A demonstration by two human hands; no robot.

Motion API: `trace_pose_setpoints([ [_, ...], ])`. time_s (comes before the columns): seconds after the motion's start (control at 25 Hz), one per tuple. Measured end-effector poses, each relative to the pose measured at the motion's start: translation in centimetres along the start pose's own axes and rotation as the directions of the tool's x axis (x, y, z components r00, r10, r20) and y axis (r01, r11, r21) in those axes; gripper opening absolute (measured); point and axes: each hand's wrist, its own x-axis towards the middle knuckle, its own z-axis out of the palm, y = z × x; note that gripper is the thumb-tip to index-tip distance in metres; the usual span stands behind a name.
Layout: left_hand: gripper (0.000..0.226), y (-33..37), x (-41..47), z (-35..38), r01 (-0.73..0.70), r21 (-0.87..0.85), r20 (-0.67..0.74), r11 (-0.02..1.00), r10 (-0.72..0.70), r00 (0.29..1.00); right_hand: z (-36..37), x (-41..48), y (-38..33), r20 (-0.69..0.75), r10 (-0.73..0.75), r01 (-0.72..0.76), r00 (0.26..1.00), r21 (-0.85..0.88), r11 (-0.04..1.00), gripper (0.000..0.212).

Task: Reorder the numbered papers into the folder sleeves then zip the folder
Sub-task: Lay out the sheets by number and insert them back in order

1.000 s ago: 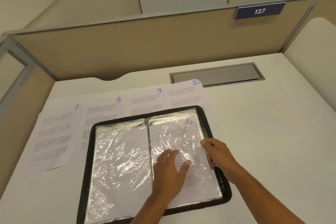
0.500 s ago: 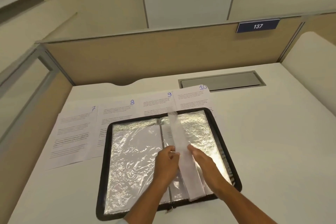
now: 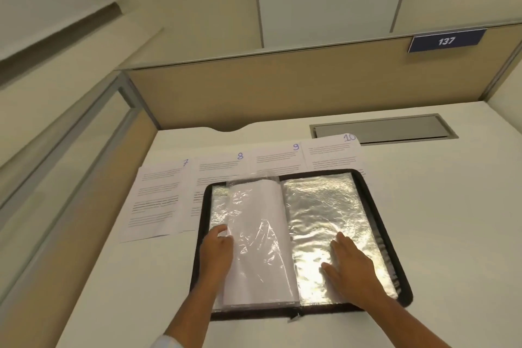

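Step in hand: looks like we're flipping a filled sleeve [image 3: 260, 234] onto the folder [image 3: 319, 173]'s left half. We'd lower it from the spine outward so the plastic doesn't crease.
Left hand [image 3: 217, 257]: fingers curled round that sleeve's outer edge.
Right hand [image 3: 353, 271]: flat, fingers straight, pressing the empty sleeve on the folder's right half.
Folder look: open flat, black zip border, crinkly shiny sleeves.
Papers: 7 [image 3: 158, 200], 8 [image 3: 220, 169], 9 [image 3: 279, 158] and 10 [image 3: 330, 152] fan out behind and left of the folder, partly tucked under it.
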Motion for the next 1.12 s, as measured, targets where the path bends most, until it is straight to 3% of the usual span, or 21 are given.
trace_pose_setpoints([
  [0.12, 0.043, -1.6, 1.3, -1.8, -0.026, 0.184, -0.070, 0.983, 0.039, 0.997, 0.0, 0.3, -0.1, -0.005, -0.008, 0.007, 1.000, -0.056, 0.998, 0.073],
  [0.28, 0.044, -2.7, 1.6, -2.1, 0.020, 0.297, -0.136, 0.955, 0.021, 0.990, -0.1, 0.4, 0.0, 0.038, -0.046, 0.051, 0.998, -0.153, 0.987, 0.067],
  [0.36, 0.048, -3.0, 0.5, -1.4, -0.041, 0.454, -0.147, 0.890, 0.120, 0.982, -0.2, 0.2, 0.1, 0.047, -0.064, 0.072, 0.997, -0.196, 0.978, 0.068],
  [0.48, 0.055, -3.9, -1.9, 0.7, -0.323, 0.584, 0.053, 0.745, 0.362, 0.931, -0.2, -0.2, 0.0, 0.038, -0.080, 0.087, 0.996, -0.243, 0.966, 0.068],
  [0.6, 0.073, -6.0, -3.2, 3.1, -0.400, 0.671, 0.254, 0.625, 0.313, 0.915, -0.2, -0.7, 0.3, 0.033, -0.078, 0.085, 0.996, -0.278, 0.957, 0.070],
  [0.76, 0.087, -8.3, -3.4, 3.0, -0.408, 0.704, 0.272, 0.581, 0.310, 0.911, -0.1, -1.4, 0.6, 0.034, -0.102, 0.107, 0.994, -0.286, 0.952, 0.072],
  [1.12, 0.079, -10.3, -3.2, 1.7, -0.524, 0.722, 0.358, 0.451, 0.405, 0.841, 0.1, -0.4, -1.9, -0.078, -0.040, 0.013, 0.996, -0.318, 0.948, 0.061],
])
